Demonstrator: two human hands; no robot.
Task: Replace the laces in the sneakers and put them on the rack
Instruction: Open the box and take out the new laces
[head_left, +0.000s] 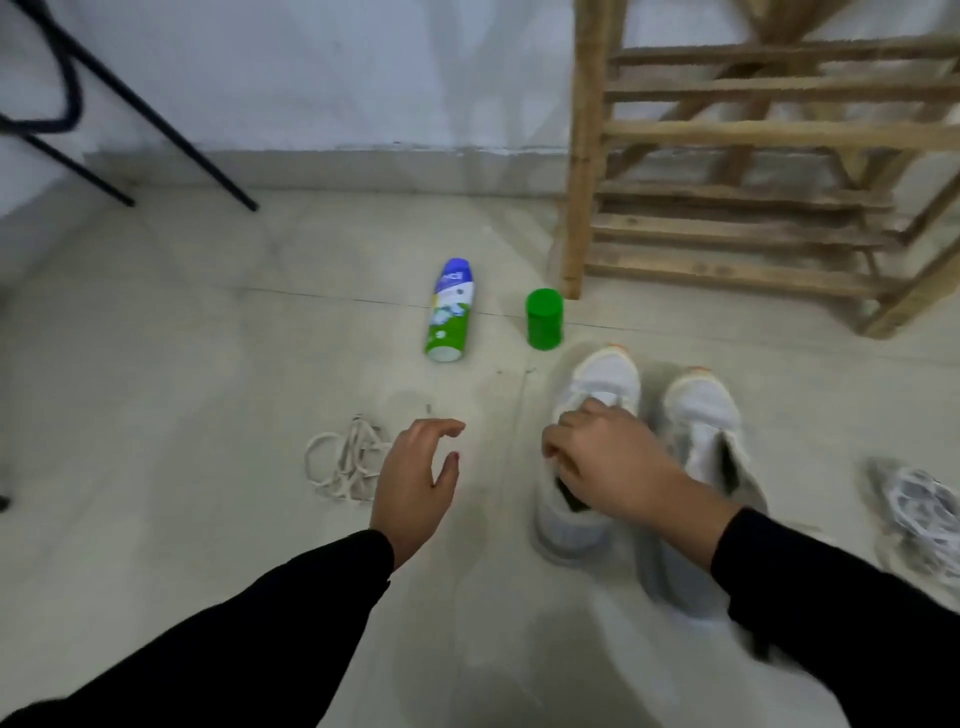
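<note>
Two white sneakers stand side by side on the floor, toes pointing away from me. My right hand (608, 462) grips the tongue and collar of the left sneaker (597, 384), fingers curled into its opening. The right sneaker (701, 410) stands untouched beside it, with no lace in it. My left hand (415, 473) hovers above the floor with relaxed, spread fingers and holds nothing. A tangle of white laces (345, 460) lies just left of that hand. Another bundle of patterned laces (919, 509) lies at the far right. The wooden shoe rack (753, 135) stands at the back right.
A green and blue spray can (449, 312) lies on its side on the floor, its green cap (544, 318) standing next to it near the rack's leg. Black metal chair legs (156, 119) slant at the back left against the white wall.
</note>
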